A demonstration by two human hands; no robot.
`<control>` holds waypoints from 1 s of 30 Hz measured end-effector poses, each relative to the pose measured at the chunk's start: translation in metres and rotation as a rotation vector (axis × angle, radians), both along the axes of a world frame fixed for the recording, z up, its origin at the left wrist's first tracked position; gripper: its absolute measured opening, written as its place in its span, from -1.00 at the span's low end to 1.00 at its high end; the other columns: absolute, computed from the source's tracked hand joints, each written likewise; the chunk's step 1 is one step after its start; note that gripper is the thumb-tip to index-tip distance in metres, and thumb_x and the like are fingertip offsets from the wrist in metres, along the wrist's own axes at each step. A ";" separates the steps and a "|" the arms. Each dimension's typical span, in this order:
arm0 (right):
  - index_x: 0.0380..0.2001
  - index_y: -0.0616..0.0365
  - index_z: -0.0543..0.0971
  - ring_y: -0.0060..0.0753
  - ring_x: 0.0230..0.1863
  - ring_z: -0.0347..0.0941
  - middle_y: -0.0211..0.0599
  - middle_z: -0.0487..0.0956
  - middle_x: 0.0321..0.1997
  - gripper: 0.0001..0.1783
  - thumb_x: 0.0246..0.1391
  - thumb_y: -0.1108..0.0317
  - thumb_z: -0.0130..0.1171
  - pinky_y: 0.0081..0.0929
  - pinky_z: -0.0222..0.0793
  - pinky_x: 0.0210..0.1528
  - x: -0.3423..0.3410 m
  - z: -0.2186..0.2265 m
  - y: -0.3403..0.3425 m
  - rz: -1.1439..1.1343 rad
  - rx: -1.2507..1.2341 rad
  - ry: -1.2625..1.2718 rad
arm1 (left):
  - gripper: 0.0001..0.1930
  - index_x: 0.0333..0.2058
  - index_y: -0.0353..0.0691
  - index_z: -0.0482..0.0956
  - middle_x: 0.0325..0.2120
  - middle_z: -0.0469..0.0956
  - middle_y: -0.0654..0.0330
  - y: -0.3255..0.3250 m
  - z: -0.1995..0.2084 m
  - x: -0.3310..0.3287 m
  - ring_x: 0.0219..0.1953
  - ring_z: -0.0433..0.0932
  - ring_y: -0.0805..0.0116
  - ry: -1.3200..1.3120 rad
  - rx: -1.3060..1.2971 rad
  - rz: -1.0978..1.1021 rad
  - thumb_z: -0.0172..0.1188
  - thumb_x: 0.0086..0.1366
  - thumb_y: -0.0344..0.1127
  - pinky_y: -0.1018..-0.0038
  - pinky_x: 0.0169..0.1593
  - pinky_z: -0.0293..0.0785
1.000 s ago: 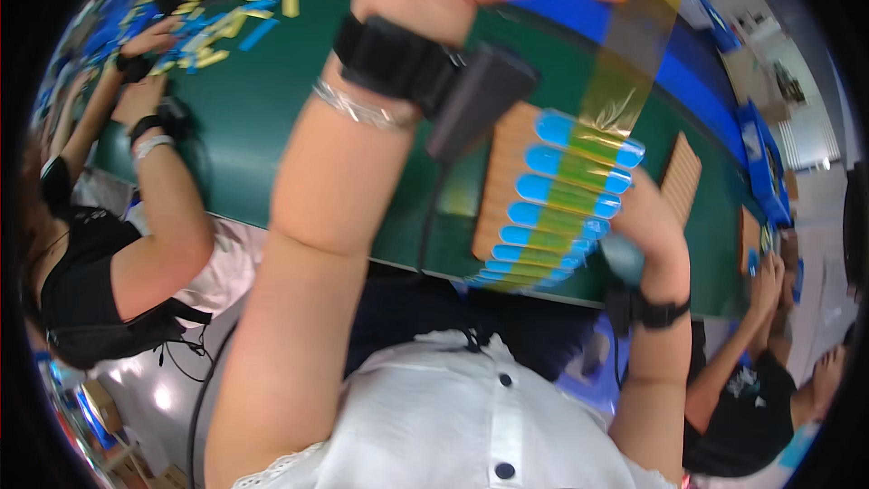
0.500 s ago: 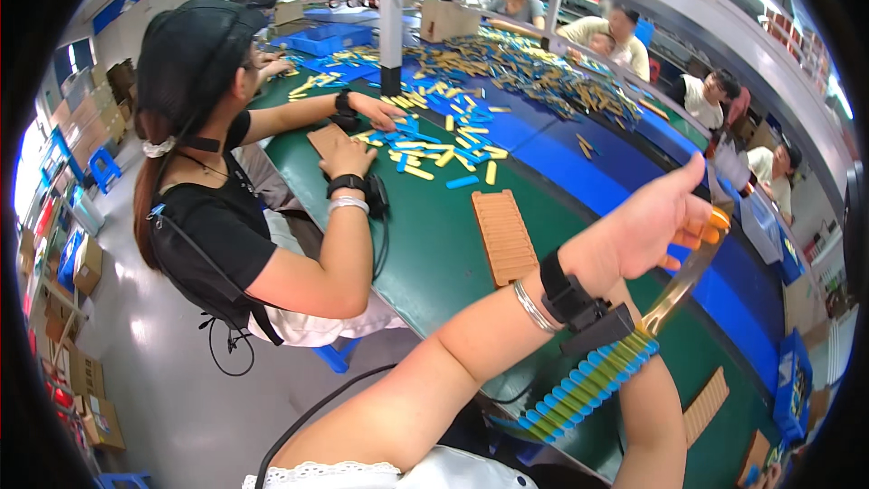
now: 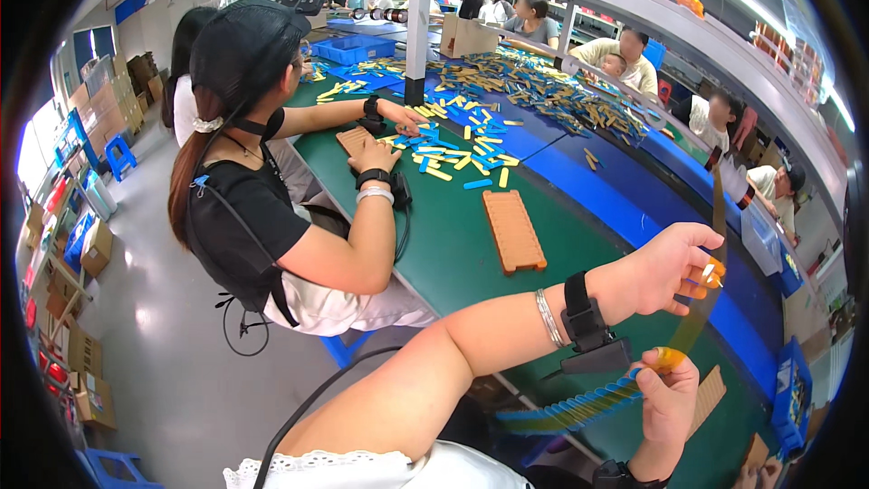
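Observation:
A long amber tape (image 3: pixel 695 326) stretches down from the far right past my left hand to my right hand. My left hand (image 3: pixel 665 272) is reached across the bench, orange covers on its fingers. Its fingers curl at the tape while the thumb sticks out; the exact contact is partly hidden. Lower down, my right hand (image 3: pixel 668 389) pinches the tape between thumb and a finger wearing an orange cover. From there a row of blue strips (image 3: pixel 566 412), stuck side by side along the tape, trails left under my left forearm, blurred at its far end.
A ribbed orange-brown tray (image 3: pixel 514 231) lies on the green bench (image 3: pixel 434 244); another ribbed tray (image 3: pixel 708 398) is beside my right hand. Loose blue and yellow strips (image 3: pixel 471 149) are spread ahead. A co-worker (image 3: pixel 262 208) sits to the left. A blue bin (image 3: pixel 793 394) stands right.
My right hand has come into view from behind my left arm and now grips the tape. My left hand has lowered slightly. The row of strips hangs lower, and the view has shifted.

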State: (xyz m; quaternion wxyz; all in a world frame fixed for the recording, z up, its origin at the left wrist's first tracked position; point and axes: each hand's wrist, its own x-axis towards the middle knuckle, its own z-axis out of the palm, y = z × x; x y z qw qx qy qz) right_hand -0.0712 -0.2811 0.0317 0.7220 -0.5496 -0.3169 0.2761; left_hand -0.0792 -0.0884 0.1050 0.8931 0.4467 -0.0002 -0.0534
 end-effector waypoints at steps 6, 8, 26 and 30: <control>-0.18 0.29 0.63 -0.48 -0.29 0.61 -0.30 0.66 -0.30 -0.69 -0.06 0.57 0.41 -0.55 0.51 -0.17 -0.031 -0.021 -0.029 -0.088 -0.090 0.004 | -0.54 -0.25 -0.15 0.61 -0.29 0.57 0.31 -0.029 -0.046 -0.015 -0.22 0.43 0.34 0.222 -0.180 0.027 0.09 0.16 0.13 0.28 0.02 0.23; -0.20 0.31 0.63 -0.47 -0.28 0.62 -0.32 0.66 -0.35 -0.69 -0.08 0.55 0.43 -0.54 0.52 -0.15 -0.047 -0.031 -0.050 -0.128 -0.121 0.029 | -0.54 -0.21 -0.14 0.62 -0.29 0.57 0.31 -0.043 -0.064 -0.026 -0.21 0.44 0.35 0.215 -0.199 -0.018 0.07 0.18 0.12 0.28 0.01 0.25; -0.36 0.36 0.64 -0.18 -0.38 0.61 -0.07 0.65 -0.38 -0.84 -0.09 0.57 0.35 -0.44 0.48 -0.29 -0.105 -0.011 -0.113 0.136 -0.224 -0.671 | 0.00 -0.13 -0.25 0.58 -0.27 0.53 0.14 -0.058 -0.060 0.044 -0.17 0.46 0.17 0.233 0.052 -0.132 -0.39 0.19 0.67 0.02 0.10 0.21; -0.39 0.33 0.65 -0.20 -0.40 0.59 -0.11 0.64 -0.41 -0.86 -0.11 0.57 0.36 -0.43 0.47 -0.30 -0.096 -0.025 -0.105 -0.111 -0.222 -0.294 | -0.05 -0.16 -0.26 0.61 -0.32 0.58 0.17 -0.039 0.009 0.057 -0.25 0.50 0.20 -0.277 -0.232 -0.260 -0.30 0.22 0.62 0.10 -0.02 0.35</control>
